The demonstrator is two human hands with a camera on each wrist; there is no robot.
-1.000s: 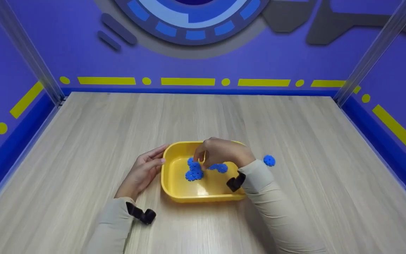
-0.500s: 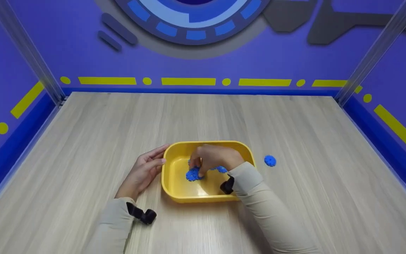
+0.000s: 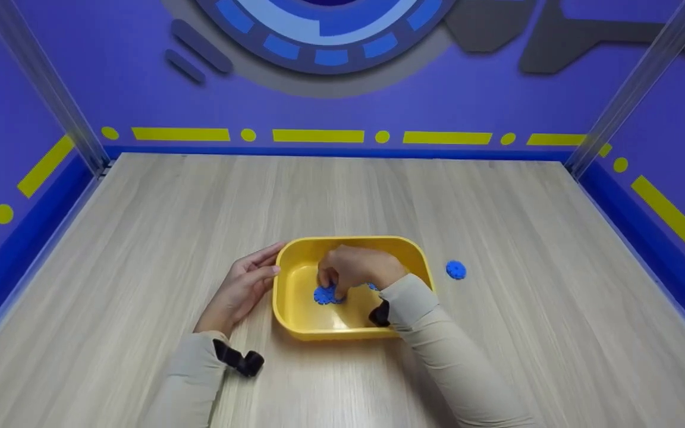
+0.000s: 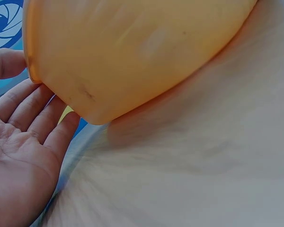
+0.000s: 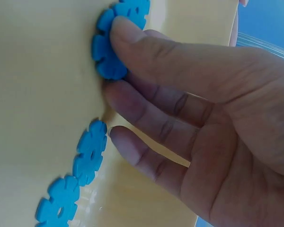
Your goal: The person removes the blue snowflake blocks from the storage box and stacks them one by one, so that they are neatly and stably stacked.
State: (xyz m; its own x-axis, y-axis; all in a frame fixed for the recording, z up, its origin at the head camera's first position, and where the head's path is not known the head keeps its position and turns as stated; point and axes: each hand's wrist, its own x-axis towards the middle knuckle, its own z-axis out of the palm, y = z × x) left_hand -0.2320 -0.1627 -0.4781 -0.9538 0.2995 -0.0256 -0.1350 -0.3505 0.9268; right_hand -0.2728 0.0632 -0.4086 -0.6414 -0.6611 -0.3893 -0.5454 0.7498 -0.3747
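Note:
In the head view, a yellow plastic bin (image 3: pixel 354 333) holds several blue notched plastic discs. My left hand (image 3: pixel 246 290) holds the bin's left side, thumb at the rim and fingers along the outer wall. The left wrist view shows the bin's wall (image 4: pixel 132 56) beside those fingers. My right hand (image 3: pixel 357 267) reaches into the bin. As the right wrist view shows, its thumb and fingers pinch a blue disc (image 5: pixel 103 49), with another disc (image 5: pixel 135 8) just behind it. Two more discs (image 5: pixel 90 151) lie below the fingers, end to end on the bin's floor.
A single blue disc (image 3: pixel 455 270) lies on the wooden table (image 3: pixel 527 309), right of the bin. Blue printed panels (image 3: pixel 342 107) with yellow marks enclose the table's back and both sides.
My right hand has lowered and shifted slightly left in the bin, onto the cluster of blue discs, and now pinches one there. My left hand stays at the bin's side.

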